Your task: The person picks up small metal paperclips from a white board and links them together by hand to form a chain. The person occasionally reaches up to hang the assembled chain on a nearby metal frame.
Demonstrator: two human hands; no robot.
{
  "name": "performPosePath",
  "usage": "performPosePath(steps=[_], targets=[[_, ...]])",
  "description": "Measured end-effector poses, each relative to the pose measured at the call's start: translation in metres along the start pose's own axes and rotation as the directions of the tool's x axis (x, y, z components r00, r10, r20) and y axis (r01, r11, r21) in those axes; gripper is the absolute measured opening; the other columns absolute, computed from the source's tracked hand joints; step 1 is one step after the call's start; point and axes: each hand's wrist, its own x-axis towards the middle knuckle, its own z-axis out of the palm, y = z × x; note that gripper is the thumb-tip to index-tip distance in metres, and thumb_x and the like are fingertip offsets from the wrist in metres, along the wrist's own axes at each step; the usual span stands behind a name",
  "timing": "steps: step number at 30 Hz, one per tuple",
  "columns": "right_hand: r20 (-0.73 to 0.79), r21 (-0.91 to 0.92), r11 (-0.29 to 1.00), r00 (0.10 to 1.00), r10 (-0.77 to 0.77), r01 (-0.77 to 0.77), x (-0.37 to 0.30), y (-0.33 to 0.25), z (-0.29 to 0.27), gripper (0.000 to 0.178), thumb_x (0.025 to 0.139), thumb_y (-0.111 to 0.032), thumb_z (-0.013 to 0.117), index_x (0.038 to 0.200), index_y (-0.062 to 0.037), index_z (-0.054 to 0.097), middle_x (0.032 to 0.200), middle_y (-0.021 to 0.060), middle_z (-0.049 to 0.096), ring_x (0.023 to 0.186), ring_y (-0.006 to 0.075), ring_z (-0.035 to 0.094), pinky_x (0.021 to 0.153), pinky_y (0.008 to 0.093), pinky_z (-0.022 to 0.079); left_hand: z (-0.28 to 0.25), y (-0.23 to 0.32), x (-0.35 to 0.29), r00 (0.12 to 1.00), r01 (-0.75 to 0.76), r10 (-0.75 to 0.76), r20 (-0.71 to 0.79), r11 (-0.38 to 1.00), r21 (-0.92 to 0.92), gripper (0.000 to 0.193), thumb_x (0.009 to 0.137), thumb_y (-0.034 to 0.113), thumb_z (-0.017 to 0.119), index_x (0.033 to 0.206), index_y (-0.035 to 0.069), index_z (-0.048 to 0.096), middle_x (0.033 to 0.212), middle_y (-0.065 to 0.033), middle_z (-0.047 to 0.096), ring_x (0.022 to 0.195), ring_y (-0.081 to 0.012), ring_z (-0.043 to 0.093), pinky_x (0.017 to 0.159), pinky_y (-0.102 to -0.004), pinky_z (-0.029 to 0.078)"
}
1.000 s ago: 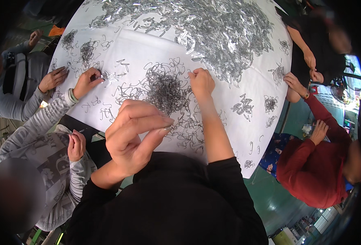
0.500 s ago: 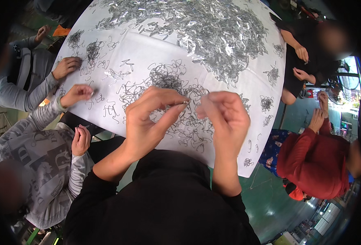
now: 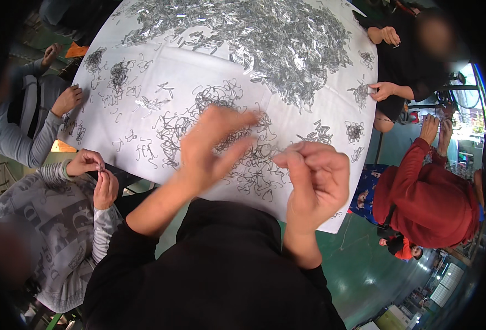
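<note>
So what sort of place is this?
Looks like a workshop or small factory floor: a big heap of small silvery pieces and scattered dark wire hooks share one white-covered table, with several people around it.

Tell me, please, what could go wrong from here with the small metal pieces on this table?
The curved wires lie tangled under the blurred left hand, so lifting one might drag others along. Some also lie close to the near edge of the white table, so a forearm could sweep a few off. The small group of silver strips lies just beyond the right hand, which might knock them in among the wires.
</note>
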Motion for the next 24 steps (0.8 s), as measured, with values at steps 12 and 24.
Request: performPosePath(steps=[12, 24], targets=[[-0.004, -0.153, 0.984, 0.995, -0.095, 0.094, 0.024, -0.001, -0.026, 0.035, 0.073, 0.023, 0.068, 0.090, 0.0003, 0.048, 0.089, 0.0176, 0.060, 0.073, 0.0210, 0.066, 0.069, 0.0293, 0.059, 0.036, -0.250, 0.042, 0.744, -0.227, -0.023, 0.668, 0.931, 0.285, 0.012, 0.078, 0.014, 0.073, 0.089, 0.011, 0.071, 0.094, -0.0024, 0.065, 0.096, -0.0238, 0.057, 0.086, -0.0350, 0.049], [-0.046, -0.156, 0.982, 0.992, -0.115, 0.107, 0.021, 0.011, -0.035, 0.028, 0.079, 0.017, 0.066, 0.094, -0.0010, 0.050, 0.089, 0.0165, 0.062, 0.074, 0.0184, 0.065, 0.087, 0.0398, 0.049, 0.053, -0.232, 0.055, 0.574, -0.642, -0.074, 0.816, 0.579, 0.504, 0.012, 0.087, 0.014, 0.065, 0.095, 0.005, 0.063, 0.096, -0.0078, 0.063, 0.096, -0.0217, 0.059, 0.084, -0.0321, 0.049]])
